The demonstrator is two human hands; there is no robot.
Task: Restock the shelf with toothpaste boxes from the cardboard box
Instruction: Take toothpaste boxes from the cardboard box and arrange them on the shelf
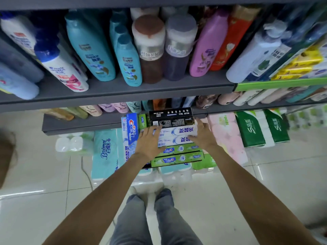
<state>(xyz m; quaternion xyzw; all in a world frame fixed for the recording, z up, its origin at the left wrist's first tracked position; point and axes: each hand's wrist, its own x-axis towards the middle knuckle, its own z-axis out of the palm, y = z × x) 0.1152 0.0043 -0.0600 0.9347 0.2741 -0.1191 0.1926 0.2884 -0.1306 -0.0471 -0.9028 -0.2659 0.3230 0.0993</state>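
"Crest" in white on the blue toothpaste box (132, 129) by my left hand (148, 142). "Beimei" on the teal tissue pack (105, 152) w/ "1800" lower down. Pink tissue pack (225, 131) says "1800+" upside down. Rest is Chinese print or too blurry to read.

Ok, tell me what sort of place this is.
Most likely a shop aisle for toiletries and household paper. Grey metal shelves carry rows of teal shampoo bottles, wrapped green tissue packs sit on the tiled floor, and both hands reach into stacked white toothpaste boxes.
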